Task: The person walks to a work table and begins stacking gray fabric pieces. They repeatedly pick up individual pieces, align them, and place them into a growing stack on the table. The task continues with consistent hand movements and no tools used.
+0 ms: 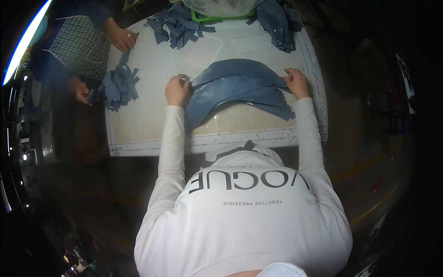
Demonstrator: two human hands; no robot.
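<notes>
A fanned stack of curved blue fabric pieces [230, 94] lies on the white table in front of me, arching away from my body. My left hand [177, 91] is at the left end of the farthest piece, thumb and fingers closed on its tip. At the opposite end, my right hand [297, 84] pinches the other tip between thumb and fingers. The farthest piece stretches between both hands, overlapping the layers below. Nearer layers spread toward the table's front edge, outside either hand's grasp.
At the left, a co-worker's hand [122, 39] holds a blue strip above a heap of strips [121, 87]. Farther back lie more strips [175, 25], a red-marked paper sheet [205, 50], a green basket [199, 18] with clear plastic, and a blue fabric bundle [276, 23].
</notes>
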